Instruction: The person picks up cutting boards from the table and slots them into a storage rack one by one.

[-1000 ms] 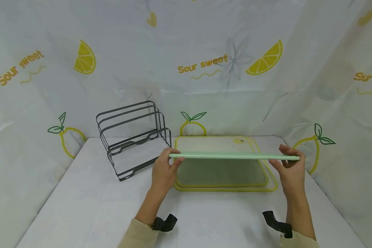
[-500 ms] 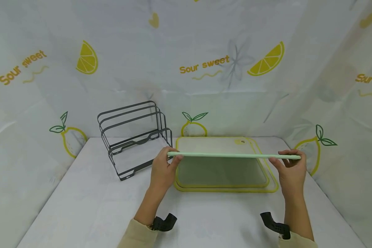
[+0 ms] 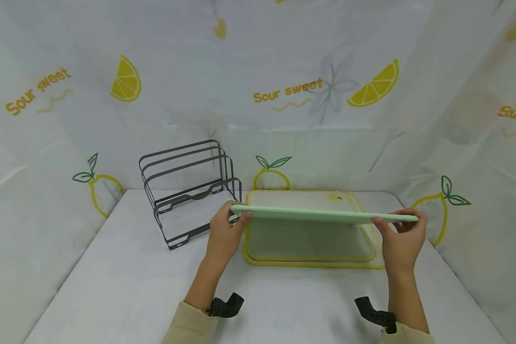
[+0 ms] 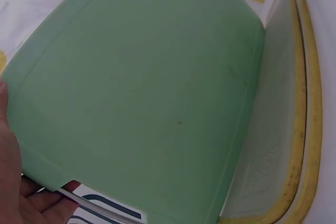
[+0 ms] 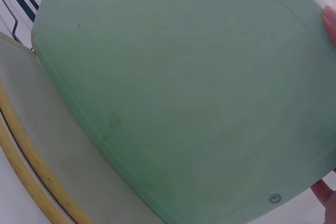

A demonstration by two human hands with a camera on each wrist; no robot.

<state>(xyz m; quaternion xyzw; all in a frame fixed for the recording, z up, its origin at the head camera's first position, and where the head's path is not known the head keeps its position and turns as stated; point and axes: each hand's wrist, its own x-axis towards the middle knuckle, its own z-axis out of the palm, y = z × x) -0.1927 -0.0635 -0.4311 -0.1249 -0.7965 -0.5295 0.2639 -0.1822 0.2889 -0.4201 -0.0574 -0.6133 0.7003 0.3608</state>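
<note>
Tilted slightly since before, green board (image 3: 322, 215) stays gripped by left hand (image 3: 223, 234) and right hand (image 3: 402, 239).

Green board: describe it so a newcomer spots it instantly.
On the white table, right of the dark wire rack, two yellow-rimmed boards lie stacked flat. The green board is above them, lifted, gripped at its ends by the left hand and right hand. It alone is mint green, without a yellow rim.

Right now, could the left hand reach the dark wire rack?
Probably yes, but not freely: the left hand is close to the rack with nothing between, yet it grips the green board.
</note>
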